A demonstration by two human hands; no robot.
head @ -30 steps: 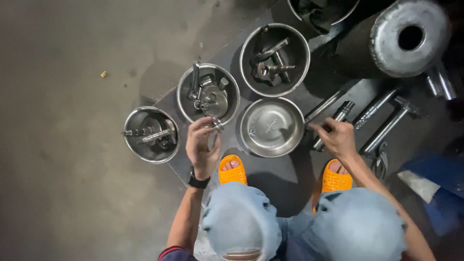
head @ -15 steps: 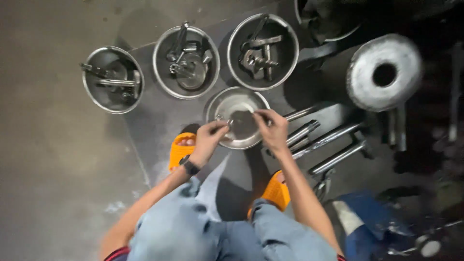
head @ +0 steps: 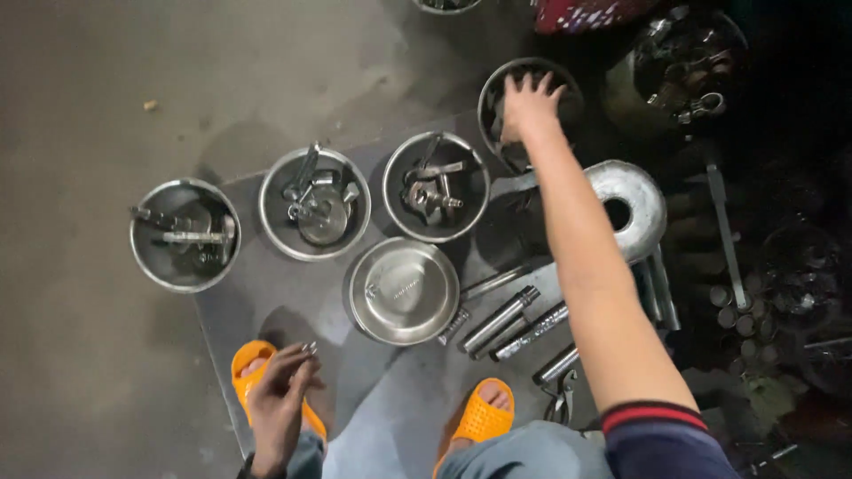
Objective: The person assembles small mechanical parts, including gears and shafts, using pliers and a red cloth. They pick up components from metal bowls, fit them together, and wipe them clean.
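Note:
My right hand reaches far forward into a steel bowl at the back, fingers spread over its dark contents; I cannot tell if it grips anything. My left hand stays low by my left orange slipper, fingertips pinched on a small shiny metal piece. An empty steel bowl sits just ahead of my feet. Behind it, three steel bowls in a row hold metal parts: left, middle, right.
Several metal rods and cylinders lie right of the empty bowl on a grey mat. A round metal disc with a hole lies under my right arm. Pliers rest near my right slipper. Dark clutter fills the right side.
Both hands were together over the empty bowl. Now my right arm has stretched out to the far bowl and my left hand has dropped back near my foot. The view shifted.

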